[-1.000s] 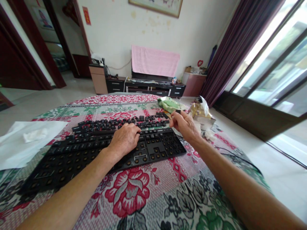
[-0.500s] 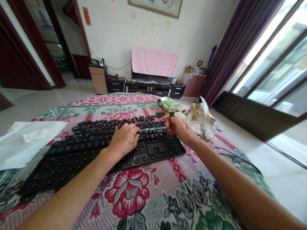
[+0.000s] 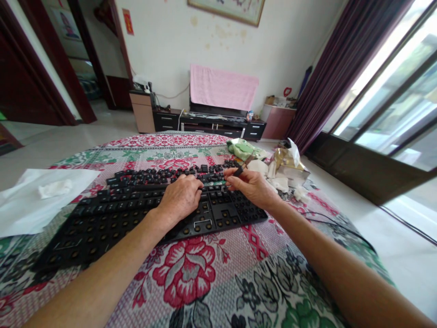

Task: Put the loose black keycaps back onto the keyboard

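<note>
A black keyboard lies at a slant on the patterned tablecloth, most of its keycaps off and the switch sockets bare. Caps remain in its upper rows. My left hand presses down on its upper middle, fingers curled over the keys and fingertips hidden. In my right hand, pinched between thumb and fingers, is a keycap puller with a black grip and thin wire, held above the keyboard's upper right part. Loose black keycaps lie in a long heap behind the keyboard.
White paper with a folded tissue lies on the left. At the back right are a green packet, a gold tissue pack and crumpled tissues. A black cable runs along the right side of the tablecloth.
My right hand has moved slightly left and tilted the puller, so its black grip now slants instead of standing upright. My left hand stays at the same place on the keyboard.
</note>
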`<state>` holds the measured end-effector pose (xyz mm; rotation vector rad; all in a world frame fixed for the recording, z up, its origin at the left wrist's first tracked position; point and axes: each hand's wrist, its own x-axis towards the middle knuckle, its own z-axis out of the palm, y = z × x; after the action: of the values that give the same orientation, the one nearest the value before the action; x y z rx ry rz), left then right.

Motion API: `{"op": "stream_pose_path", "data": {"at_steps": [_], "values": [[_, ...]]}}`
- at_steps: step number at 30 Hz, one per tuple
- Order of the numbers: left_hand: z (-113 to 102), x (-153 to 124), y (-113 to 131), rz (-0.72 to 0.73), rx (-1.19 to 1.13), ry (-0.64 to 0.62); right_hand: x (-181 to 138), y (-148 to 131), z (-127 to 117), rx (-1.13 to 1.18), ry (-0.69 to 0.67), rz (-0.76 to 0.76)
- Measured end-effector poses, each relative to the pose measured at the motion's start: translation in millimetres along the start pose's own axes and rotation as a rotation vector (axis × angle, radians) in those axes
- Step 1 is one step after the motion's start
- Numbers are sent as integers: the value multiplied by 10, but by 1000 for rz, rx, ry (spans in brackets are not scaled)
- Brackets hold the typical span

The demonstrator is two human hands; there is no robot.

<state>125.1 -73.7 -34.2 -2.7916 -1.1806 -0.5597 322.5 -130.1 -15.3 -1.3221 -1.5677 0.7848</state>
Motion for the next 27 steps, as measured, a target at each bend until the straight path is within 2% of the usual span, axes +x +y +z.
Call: {"op": "stream_pose_path", "data": {"at_steps": [8, 15, 21, 24, 27], "values": [[12, 1, 0, 1, -14, 6, 16, 40, -18, 87, -46, 27], [8, 0, 0, 5, 1, 9, 43, 42, -4, 68, -96, -40], [21, -4, -12, 3, -21, 3, 32, -64, -29, 100, -63, 9], [-46, -5, -11, -10, -75, 77, -29, -189, -60, 209, -222, 126], [-172, -7, 16, 11, -110, 272, -106, -307, -61, 308, -465, 254]]}}
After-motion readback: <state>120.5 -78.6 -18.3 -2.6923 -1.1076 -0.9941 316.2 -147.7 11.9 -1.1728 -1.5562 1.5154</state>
